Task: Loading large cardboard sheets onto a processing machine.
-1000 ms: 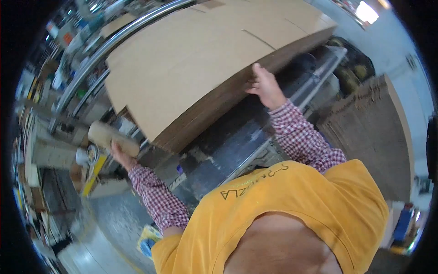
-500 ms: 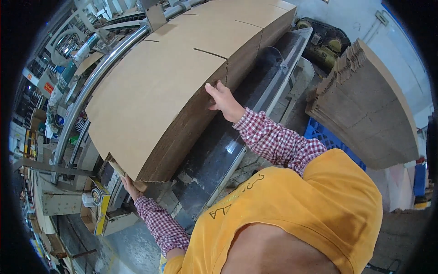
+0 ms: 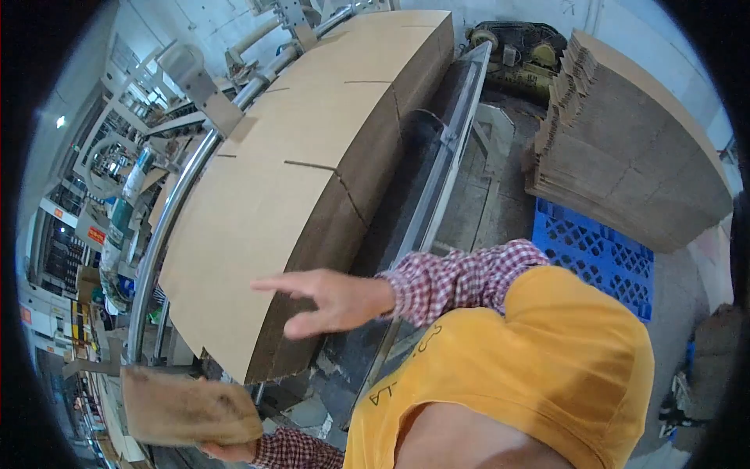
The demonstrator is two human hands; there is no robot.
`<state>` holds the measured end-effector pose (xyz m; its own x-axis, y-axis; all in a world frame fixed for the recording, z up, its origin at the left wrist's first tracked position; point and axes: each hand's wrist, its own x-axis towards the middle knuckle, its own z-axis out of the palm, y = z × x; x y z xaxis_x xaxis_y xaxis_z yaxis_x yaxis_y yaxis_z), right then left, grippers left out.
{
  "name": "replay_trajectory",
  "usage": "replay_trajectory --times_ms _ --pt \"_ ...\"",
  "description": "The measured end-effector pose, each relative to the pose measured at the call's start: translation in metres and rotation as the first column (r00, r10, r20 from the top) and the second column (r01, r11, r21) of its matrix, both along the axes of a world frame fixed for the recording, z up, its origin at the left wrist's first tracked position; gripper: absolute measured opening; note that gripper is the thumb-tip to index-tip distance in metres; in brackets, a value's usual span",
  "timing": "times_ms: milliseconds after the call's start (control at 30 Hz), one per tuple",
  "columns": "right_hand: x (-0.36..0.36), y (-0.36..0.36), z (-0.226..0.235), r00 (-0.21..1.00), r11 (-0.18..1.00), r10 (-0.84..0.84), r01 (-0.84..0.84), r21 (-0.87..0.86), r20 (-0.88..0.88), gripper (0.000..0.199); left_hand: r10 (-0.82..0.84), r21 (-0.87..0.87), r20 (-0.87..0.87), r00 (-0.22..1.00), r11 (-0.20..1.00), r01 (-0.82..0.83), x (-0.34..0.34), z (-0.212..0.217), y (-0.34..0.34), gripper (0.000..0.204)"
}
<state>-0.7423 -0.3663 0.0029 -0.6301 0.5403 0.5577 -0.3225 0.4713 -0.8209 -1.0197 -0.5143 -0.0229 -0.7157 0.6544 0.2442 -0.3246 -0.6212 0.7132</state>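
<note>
A tall stack of brown cardboard sheets (image 3: pixel 266 187) with slots cut in its edges lies on a machine table in front of me. Over its near right edge hovers my right hand (image 3: pixel 336 301), fingers spread and holding nothing. My left hand (image 3: pixel 230 452), low at the left, grips a flat tan block (image 3: pixel 191 406) with dark smudges, which looks like wood and is blurred. Most of the left fingers are hidden behind the block. It is held off the stack's near corner.
A metal rail (image 3: pixel 180 195) runs along the stack's left side, with machinery beyond. To the right, more cardboard sheets (image 3: pixel 625 148) are piled by a blue plastic pallet (image 3: pixel 590 250). A dark motor unit (image 3: pixel 519 66) stands at the back. A dark table strip (image 3: pixel 406 187) borders the stack.
My left hand has swung the block out from the stack's near corner, further left and nearer me. My right hand has left the stack's side and come nearer, fingers now spread. The view has shifted.
</note>
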Motion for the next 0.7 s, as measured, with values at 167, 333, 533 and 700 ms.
replay_trajectory --times_ms 167,333,533,700 --pt "0.012 0.018 0.009 0.994 0.990 0.047 -0.032 0.138 -0.100 0.093 -0.421 -0.193 -0.208 0.883 0.903 0.385 0.122 0.048 0.079 0.056" --pt "0.086 0.085 0.001 0.896 0.979 -0.093 0.004 -0.202 -0.434 0.091 -0.582 -0.373 -0.399 0.709 0.809 0.455 0.250 0.070 0.186 0.048" --pt "0.188 0.182 -0.022 0.671 0.830 -0.472 0.118 -0.545 -0.572 0.071 -0.208 -0.220 -0.971 -0.117 0.970 0.105 0.329 0.073 0.299 0.051" --pt "0.295 0.291 -0.044 0.428 0.553 -0.815 0.373 -0.745 -0.390 0.054 -0.208 -0.117 -0.905 -0.372 0.961 -0.252 0.313 0.009 0.326 0.054"
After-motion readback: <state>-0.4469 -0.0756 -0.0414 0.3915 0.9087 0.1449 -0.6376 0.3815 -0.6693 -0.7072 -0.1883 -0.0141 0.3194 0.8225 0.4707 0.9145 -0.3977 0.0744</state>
